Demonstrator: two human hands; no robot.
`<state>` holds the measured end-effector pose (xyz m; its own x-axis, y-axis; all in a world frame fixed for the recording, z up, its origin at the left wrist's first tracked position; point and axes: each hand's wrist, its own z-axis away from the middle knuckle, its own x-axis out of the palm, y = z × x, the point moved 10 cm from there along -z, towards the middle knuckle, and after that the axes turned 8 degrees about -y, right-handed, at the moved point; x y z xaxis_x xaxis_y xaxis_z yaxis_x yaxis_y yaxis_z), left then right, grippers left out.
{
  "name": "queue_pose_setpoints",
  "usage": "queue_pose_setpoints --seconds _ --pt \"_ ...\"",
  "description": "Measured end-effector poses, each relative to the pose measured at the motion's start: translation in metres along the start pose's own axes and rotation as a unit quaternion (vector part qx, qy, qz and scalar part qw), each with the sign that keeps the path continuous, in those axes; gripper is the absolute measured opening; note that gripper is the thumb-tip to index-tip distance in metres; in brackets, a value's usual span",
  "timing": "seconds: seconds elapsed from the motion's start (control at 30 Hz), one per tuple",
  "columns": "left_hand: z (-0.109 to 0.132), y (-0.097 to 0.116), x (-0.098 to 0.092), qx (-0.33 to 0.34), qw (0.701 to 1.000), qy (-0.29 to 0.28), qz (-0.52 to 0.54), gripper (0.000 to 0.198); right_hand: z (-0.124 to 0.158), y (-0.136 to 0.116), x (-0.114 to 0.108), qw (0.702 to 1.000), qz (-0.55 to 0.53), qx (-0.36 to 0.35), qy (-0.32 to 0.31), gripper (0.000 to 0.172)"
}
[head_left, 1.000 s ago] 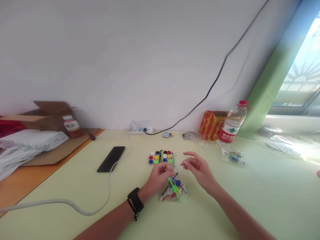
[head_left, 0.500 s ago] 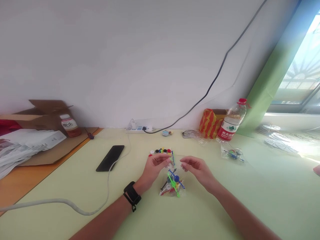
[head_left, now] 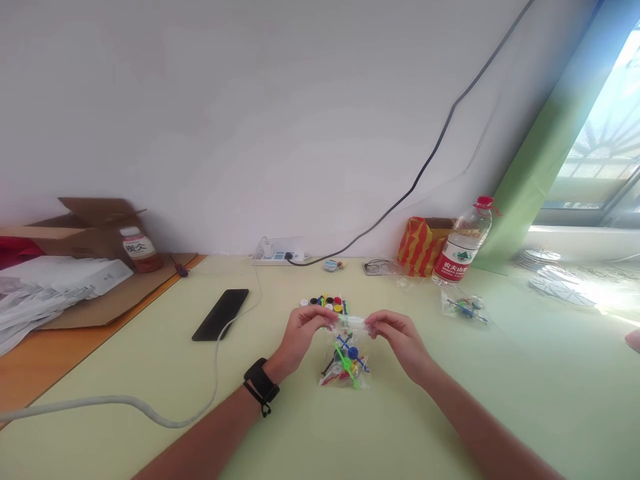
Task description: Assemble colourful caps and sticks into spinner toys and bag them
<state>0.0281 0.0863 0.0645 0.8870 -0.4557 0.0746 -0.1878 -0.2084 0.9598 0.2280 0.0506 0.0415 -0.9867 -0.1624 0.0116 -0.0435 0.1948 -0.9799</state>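
Observation:
Between my hands a clear plastic bag lies on the table, its top edge lifted and stretched sideways. Inside it are colourful plastic pieces, among them a green spinner arrow and a blue spinner arrow. My left hand pinches the left corner of the bag's top. At the right corner, the fingertips of my right hand are closed on the same edge. Just behind the bag sit several small round discs in white, black, red and yellow, partly hidden by my left hand and the bag.
A black phone and a white cable lie to the left. At the back stand a power strip and a large water bottle. Another filled bag is at right, with a cardboard box far left.
Both hands have closed on the top corners of the bag, and its edge is now drawn taut between them. The bag's lower part has barely moved.

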Motion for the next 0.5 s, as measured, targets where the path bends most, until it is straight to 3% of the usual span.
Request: queue_pose_setpoints --seconds 0.17,0.3,0.5 --pt "0.003 0.003 0.0 0.014 0.999 0.019 -0.046 0.018 0.002 -0.015 0.008 0.997 0.058 -0.048 -0.012 0.028" --pt "0.002 -0.001 -0.002 0.013 0.998 0.036 -0.039 0.029 0.003 -0.016 0.006 0.996 0.051 -0.066 0.017 0.026" --pt "-0.001 -0.013 0.008 -0.029 0.999 -0.023 -0.036 0.034 0.003 -0.016 0.01 0.996 0.056 -0.074 0.003 0.038"
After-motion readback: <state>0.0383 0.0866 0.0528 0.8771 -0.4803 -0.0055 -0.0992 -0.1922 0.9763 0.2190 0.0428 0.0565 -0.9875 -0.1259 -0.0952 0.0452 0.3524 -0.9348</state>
